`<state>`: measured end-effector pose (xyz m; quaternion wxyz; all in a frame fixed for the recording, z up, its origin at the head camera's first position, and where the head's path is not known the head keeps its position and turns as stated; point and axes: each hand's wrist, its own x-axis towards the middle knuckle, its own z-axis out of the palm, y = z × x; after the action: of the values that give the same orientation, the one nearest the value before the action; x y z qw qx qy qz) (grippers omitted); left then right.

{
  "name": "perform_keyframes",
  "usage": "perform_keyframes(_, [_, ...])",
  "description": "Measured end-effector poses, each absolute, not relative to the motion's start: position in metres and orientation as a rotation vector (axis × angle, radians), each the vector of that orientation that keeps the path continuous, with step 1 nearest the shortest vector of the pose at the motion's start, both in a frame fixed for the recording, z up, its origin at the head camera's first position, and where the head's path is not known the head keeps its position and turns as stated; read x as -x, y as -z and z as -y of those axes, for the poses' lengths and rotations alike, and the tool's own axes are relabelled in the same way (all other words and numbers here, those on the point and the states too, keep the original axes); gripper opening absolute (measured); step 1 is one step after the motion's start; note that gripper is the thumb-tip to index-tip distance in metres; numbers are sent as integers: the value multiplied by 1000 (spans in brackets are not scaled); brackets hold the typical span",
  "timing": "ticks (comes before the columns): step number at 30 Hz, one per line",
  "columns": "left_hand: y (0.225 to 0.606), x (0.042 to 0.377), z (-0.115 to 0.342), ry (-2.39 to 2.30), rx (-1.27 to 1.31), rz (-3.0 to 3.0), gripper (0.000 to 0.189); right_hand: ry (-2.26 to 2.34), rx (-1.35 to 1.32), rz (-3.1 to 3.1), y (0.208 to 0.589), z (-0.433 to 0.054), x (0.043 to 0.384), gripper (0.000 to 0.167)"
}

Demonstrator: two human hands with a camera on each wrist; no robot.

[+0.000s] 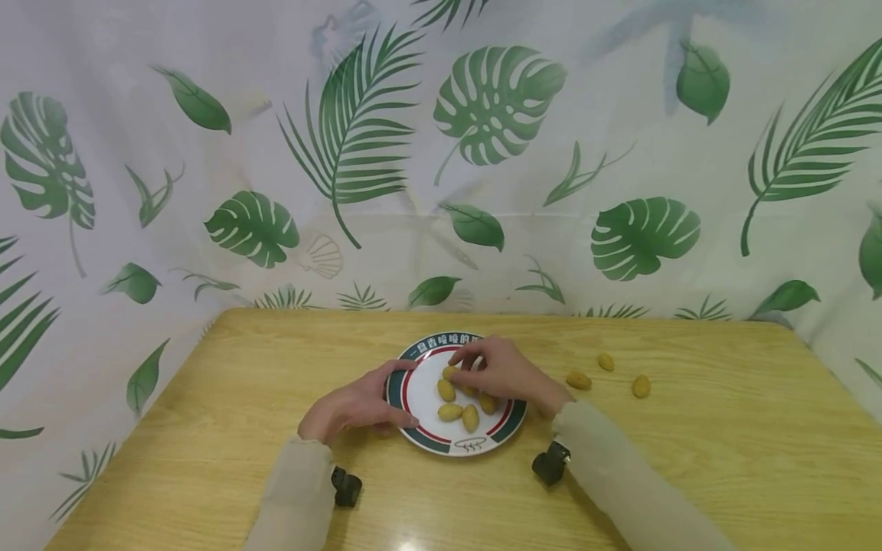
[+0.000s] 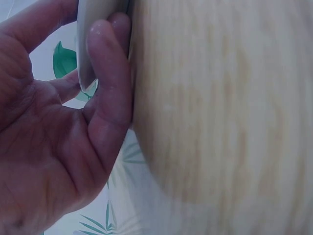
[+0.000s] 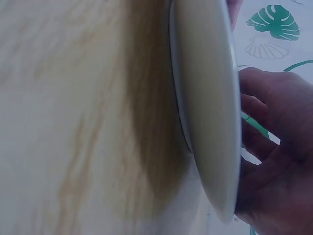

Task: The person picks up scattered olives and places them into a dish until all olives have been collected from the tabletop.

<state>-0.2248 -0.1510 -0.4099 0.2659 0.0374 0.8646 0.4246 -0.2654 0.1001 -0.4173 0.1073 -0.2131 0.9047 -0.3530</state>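
A round white plate (image 1: 427, 390) with a dark green and red rim holds several small yellow oval fruits (image 1: 470, 418). My left hand (image 1: 361, 399) grips the plate's left edge, thumb and a finger over the rim. In the left wrist view, other fingers of the left hand (image 2: 73, 117) curl beneath the plate (image 2: 95, 34). Over the plate, my right hand (image 1: 501, 371) pinches one yellow fruit (image 1: 449, 373) between thumb and fingers. The plate's side (image 3: 210, 98) hides those fingertips in the right wrist view, where the right hand (image 3: 279, 137) is partly visible.
Three more yellow fruits (image 1: 641, 386) lie on the wooden table (image 1: 723, 459), to the right of the plate. A leaf-patterned curtain (image 1: 386, 153) stands behind the table's far edge. Each wrist wears a small black camera (image 1: 551, 463).
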Motion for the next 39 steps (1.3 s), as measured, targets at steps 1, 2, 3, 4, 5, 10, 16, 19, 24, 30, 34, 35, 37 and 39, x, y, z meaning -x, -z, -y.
perform_keyframes(1, [410, 225, 151, -1148, -99, -2334, 87, 1034, 623, -2659, 417, -100, 265, 25])
perform_keyframes(2, [410, 224, 152, -1152, -96, -2330, 88, 1031, 618, -2659, 417, -100, 265, 25])
perform_keyframes(3, [410, 224, 152, -1150, -100, -2329, 87, 1030, 613, -2660, 417, -100, 265, 25])
perform_keyframes(4, [410, 224, 151, -1152, -101, -2327, 87, 1028, 606, -2663, 417, -101, 264, 25])
perform_keyframes(5, [410, 224, 151, -1154, -104, -2325, 87, 1028, 600, -2667, 416, -101, 264, 25])
perform_keyframes(10, [410, 224, 150, -1162, -100, -2320, 87, 1038, 585, -2671, 415, -107, 261, 25])
perform_keyframes(16, [412, 224, 151, -1151, -92, -2327, 86, 1085, 640, -2685, 411, -117, 255, 31])
perform_keyframes(19, [412, 223, 152, -1150, -89, -2330, 87, 1079, 668, -2726, 408, -122, 251, 32])
perform_keyframes(24, [412, 223, 151, -1152, -87, -2336, 87, 1110, 690, -2769, 404, -131, 248, 29])
perform_keyframes(30, [411, 223, 150, -1148, -97, -2344, 86, 1139, 675, -2773, 403, -142, 246, 29])
perform_keyframes(34, [410, 223, 150, -1141, -100, -2346, 86, 1148, 676, -2787, 402, -149, 243, 30])
perform_keyframes(35, [410, 223, 150, -1143, -101, -2344, 86, 1149, 680, -2788, 402, -151, 242, 31])
perform_keyframes(37, [410, 223, 150, -1151, -104, -2339, 85, 1156, 684, -2792, 401, -154, 240, 32])
perform_keyframes(39, [411, 223, 150, -1159, -109, -2336, 85, 1164, 680, -2797, 400, -158, 239, 33])
